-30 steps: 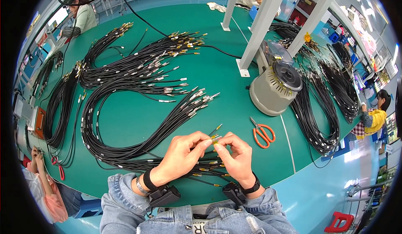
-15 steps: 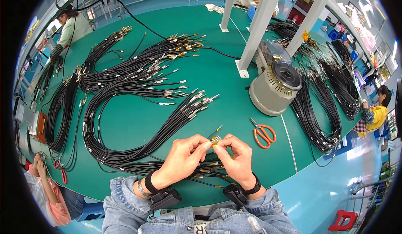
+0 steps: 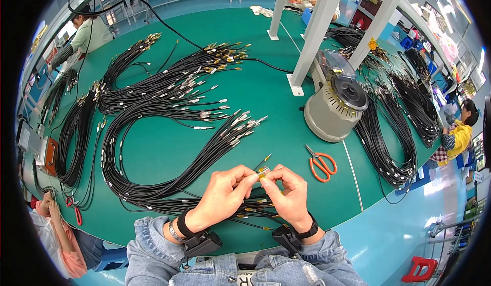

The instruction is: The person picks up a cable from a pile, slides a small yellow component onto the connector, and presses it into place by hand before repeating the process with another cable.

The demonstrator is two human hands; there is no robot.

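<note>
Both hands meet above the near part of the green table. My left hand [image 3: 225,190] is closed in a pinch, thumb and forefinger on a cable end [image 3: 263,172] with a yellow and silvery tip. From the other side my right hand [image 3: 288,193] pinches the same small end, and the fingertips cover much of it. Just beyond the fingers another black cable tip [image 3: 267,158], yellow-ended, sticks out. Under and left of my hands lies a curved bundle of black cables [image 3: 163,189] with white tags. Orange-handled scissors [image 3: 322,166] rest right of my right hand.
A round grey machine [image 3: 335,107] stands beside white posts [image 3: 317,35] at the right. More black cable bundles [image 3: 169,76] lie at the far left, others [image 3: 388,117] at the right. Co-workers sit around the table. A red stool [image 3: 419,269] stands on the floor.
My hands and the cable end stay in nearly the same place. At the far left a co-worker's arm has shifted, and the person in yellow at the right has moved slightly.
</note>
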